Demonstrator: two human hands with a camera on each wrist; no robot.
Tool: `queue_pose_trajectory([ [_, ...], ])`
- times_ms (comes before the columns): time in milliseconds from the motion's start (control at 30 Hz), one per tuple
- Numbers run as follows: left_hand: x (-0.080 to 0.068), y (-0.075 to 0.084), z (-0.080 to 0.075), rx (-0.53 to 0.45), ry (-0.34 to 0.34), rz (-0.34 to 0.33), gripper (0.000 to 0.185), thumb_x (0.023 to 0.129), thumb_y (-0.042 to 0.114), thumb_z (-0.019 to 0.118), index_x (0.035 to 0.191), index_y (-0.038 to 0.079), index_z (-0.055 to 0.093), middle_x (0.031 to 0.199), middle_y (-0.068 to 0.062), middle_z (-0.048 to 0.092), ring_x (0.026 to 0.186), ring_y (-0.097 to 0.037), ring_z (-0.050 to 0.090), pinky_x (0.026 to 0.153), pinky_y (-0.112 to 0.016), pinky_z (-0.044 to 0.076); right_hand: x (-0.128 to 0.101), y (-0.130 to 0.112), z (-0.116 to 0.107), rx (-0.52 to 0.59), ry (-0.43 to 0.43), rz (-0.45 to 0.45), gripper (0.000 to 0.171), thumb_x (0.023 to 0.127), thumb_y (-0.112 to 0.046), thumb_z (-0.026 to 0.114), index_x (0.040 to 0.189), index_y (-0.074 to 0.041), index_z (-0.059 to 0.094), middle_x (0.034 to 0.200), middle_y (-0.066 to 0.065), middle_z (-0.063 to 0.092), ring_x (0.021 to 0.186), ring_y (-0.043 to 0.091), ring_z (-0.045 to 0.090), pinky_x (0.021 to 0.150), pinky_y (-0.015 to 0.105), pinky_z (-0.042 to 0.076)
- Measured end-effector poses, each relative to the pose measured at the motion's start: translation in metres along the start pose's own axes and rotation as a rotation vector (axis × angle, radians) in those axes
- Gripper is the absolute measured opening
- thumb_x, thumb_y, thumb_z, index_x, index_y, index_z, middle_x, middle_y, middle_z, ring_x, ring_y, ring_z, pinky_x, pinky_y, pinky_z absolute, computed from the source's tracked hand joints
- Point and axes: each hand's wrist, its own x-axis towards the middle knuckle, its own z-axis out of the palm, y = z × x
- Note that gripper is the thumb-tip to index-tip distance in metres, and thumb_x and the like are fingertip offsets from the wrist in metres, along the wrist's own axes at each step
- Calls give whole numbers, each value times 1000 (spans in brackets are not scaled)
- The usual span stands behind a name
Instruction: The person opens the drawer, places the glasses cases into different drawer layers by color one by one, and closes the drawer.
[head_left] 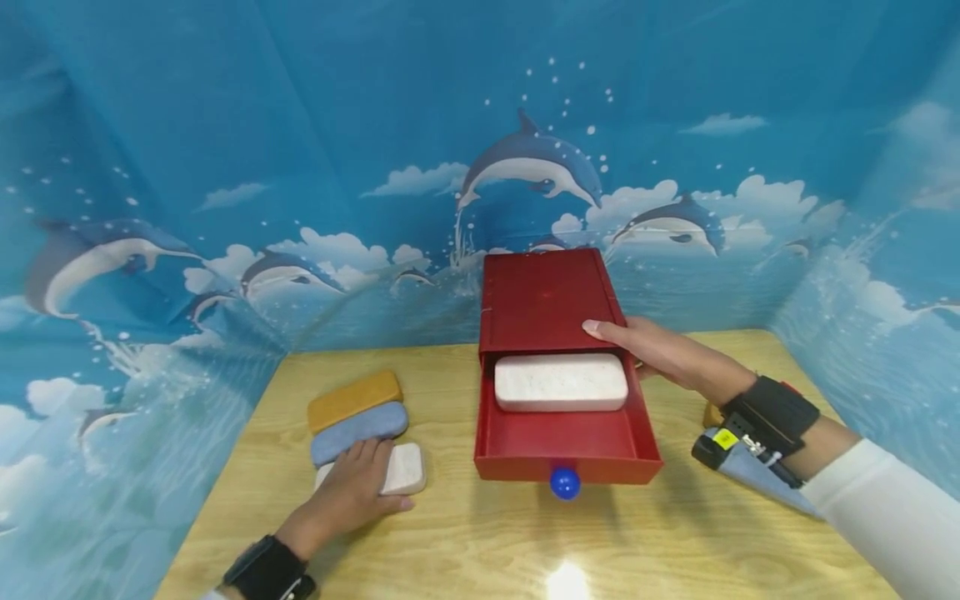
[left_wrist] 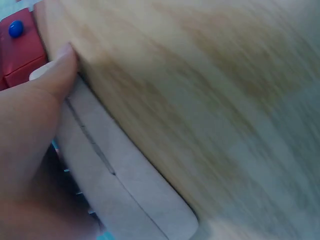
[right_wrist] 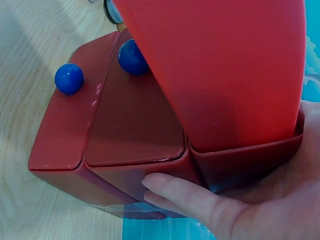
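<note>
A red drawer box (head_left: 543, 300) stands at the table's back centre, its drawer (head_left: 566, 468) pulled out toward me, with a blue knob (head_left: 564, 482) on the front. One white block (head_left: 561, 382) lies inside the drawer. My right hand (head_left: 622, 342) grips the box's right side, thumb on its top; the fingers (right_wrist: 170, 187) wrap the red wall (right_wrist: 240, 160). To the left my left hand (head_left: 360, 487) grips a second white block (head_left: 407, 467), and the thumb (left_wrist: 55, 75) presses its edge (left_wrist: 125, 185). Behind it lie a blue block (head_left: 358, 432) and an orange block (head_left: 354, 398).
The wooden table (head_left: 487, 542) is enclosed left, back and right by blue dolphin-print cloth walls (head_left: 225, 167). A small brown thing (head_left: 711, 414) and a grey-blue piece (head_left: 757, 479) lie by my right wrist.
</note>
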Motion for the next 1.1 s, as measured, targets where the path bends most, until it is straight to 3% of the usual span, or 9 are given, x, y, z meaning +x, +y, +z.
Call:
queue_pose_trajectory([
  [100, 0, -1, 6, 33, 49, 41, 83, 82, 69, 73, 129, 4, 52, 109, -7, 55, 101, -26, 53, 80, -43, 45, 0, 0, 0, 0, -3, -5, 76, 103, -62, 48, 155, -8, 36, 132, 19, 63, 104, 22, 71, 90, 46, 62],
  [200, 3, -3, 10, 81, 139, 98, 78, 84, 71, 70, 119, 3, 55, 98, -6, 53, 89, -22, 51, 70, -38, 42, -1, -1, -1, 2, -1, -10, 75, 103, -61, 48, 155, -8, 36, 132, 19, 63, 104, 22, 71, 90, 46, 62],
  [333, 5, 1, 11, 186, 210, 109, 76, 87, 70, 69, 113, 0, 57, 91, -7, 54, 80, -21, 51, 65, -38, 46, -1, -1, -1, 7, 3, -15, 74, 104, -60, 47, 154, -7, 36, 131, 18, 64, 103, 22, 72, 90, 46, 62],
  [500, 8, 3, 9, 226, 172, 57, 81, 88, 75, 64, 116, -1, 60, 92, -8, 57, 79, -20, 53, 66, -36, 48, -1, 1, 0, 6, 8, -11, 74, 104, -61, 47, 154, -7, 38, 130, 18, 64, 103, 22, 71, 89, 45, 62],
  [800, 11, 1, 2, 128, 73, 1, 87, 90, 78, 57, 125, -1, 63, 98, -8, 64, 82, -18, 58, 65, -34, 47, 0, 1, 1, 3, -2, -9, 75, 103, -63, 47, 155, -9, 38, 132, 18, 64, 105, 23, 71, 91, 46, 62],
  [933, 14, 7, -15, 51, 24, -42, 86, 94, 75, 53, 131, -3, 61, 101, -11, 65, 81, -18, 59, 61, -33, 46, -1, 2, 1, 4, -10, -20, 74, 104, -62, 45, 155, -9, 38, 132, 19, 64, 105, 24, 71, 91, 47, 62],
  [1100, 21, 18, -46, -45, 44, -39, 79, 98, 69, 54, 132, -2, 60, 93, -6, 62, 74, -12, 54, 55, -27, 43, -1, 3, 0, 0, -5, -17, 75, 104, -63, 46, 155, -9, 37, 132, 18, 64, 106, 23, 70, 91, 46, 62],
])
